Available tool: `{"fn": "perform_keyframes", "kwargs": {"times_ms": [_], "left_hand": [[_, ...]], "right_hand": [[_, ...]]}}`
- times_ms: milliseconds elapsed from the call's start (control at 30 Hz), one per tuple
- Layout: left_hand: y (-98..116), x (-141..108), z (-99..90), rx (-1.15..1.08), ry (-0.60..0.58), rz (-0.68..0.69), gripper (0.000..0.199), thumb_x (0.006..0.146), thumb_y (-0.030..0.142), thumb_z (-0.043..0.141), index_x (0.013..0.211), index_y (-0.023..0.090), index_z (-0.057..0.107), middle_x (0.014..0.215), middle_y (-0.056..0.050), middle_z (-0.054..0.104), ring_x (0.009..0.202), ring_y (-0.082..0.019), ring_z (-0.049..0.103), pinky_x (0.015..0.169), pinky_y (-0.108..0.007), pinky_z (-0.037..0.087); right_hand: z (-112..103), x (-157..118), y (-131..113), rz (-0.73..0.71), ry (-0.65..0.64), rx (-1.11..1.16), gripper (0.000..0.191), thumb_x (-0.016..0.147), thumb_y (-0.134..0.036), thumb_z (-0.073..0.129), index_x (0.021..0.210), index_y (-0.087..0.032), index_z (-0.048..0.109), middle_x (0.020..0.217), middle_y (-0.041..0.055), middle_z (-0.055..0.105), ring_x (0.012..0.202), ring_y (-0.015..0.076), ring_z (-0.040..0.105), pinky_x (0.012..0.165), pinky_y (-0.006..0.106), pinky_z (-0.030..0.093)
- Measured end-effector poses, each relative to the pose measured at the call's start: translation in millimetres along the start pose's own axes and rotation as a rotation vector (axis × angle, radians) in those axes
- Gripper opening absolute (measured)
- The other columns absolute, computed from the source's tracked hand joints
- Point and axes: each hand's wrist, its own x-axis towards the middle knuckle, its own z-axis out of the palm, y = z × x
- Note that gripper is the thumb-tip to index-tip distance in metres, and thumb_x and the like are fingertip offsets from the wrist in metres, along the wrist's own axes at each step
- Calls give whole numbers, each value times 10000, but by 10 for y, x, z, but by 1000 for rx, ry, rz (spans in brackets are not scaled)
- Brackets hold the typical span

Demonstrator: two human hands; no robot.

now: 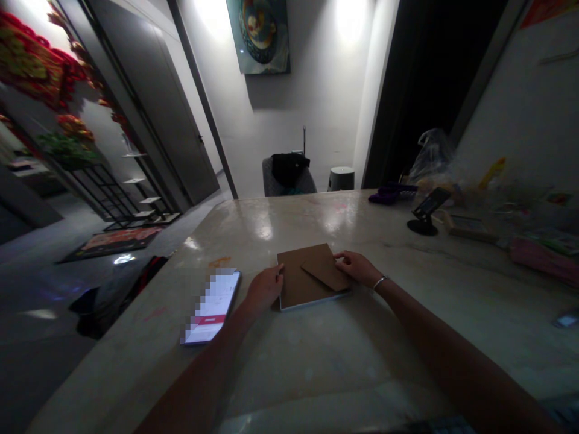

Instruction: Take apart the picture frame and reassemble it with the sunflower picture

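A flat brown notebook (292, 277) with a thin white lower edge lies on the pale stone-like table (316, 361) in front of me. A pointed brown flap (328, 268) lies over its right part; whether it belongs to the cover or is a separate piece, I cannot tell. My left hand (263, 288) grips the left edge, thumb on top. On the opposite side, the bent fingers of my right hand (359, 268) hold the right edge beside the flap. A bracelet circles the right wrist. Left of my left hand rests a phone (217, 307) with its screen lit.
At the right stand a black phone stand (427, 211), a small tray (470, 226) and a pink item (543, 259). A purple item (389, 193) and a clear plastic bag (434, 157) are farther back. Beyond the far edge is a chair (269, 178) with dark cloth.
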Motion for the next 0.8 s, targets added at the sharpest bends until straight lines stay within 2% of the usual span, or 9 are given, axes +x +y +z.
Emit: {"fn": "perform_keyframes", "kwargs": {"times_ms": [167,300,467,667,800], "left_hand": [[-3,10,14,8,8,12,424,837,236,371,1233,143,489,1199,-109,572,1048,-191,550,894,-290,390],[-13,23,29,-7,15,11,406,837,244,381,1213,158,506,1214,-93,564,1075,-183,535,914,-284,376],[-7,26,33,-2,16,9,400,841,253,389,1212,157,503,1210,-97,566,1076,-190,534,911,-296,378],[9,12,23,9,22,16,405,842,259,385,1211,141,503,1178,-108,585,1042,-194,552,880,-290,394],[8,5,21,8,27,16,413,842,272,385,1213,134,501,1186,-109,579,1050,-198,545,885,-293,386]], "right_hand": [[59,37,-24,-146,13,-210,390,842,-211,415,1216,-141,503,925,100,609,843,170,539,773,260,388],[68,112,-6,-129,-58,-277,411,884,-280,351,1263,-162,462,1030,122,596,933,193,541,824,276,375],[92,181,6,-70,-68,-245,401,890,-322,328,1231,-204,503,1160,98,576,1050,215,522,886,304,367],[86,184,-13,-28,-67,-212,398,879,-328,345,1197,-189,540,1192,108,564,1082,239,514,918,345,363],[22,179,89,-94,-88,-13,391,870,-298,368,1212,-185,519,1229,83,544,1119,208,489,958,338,338]]}}
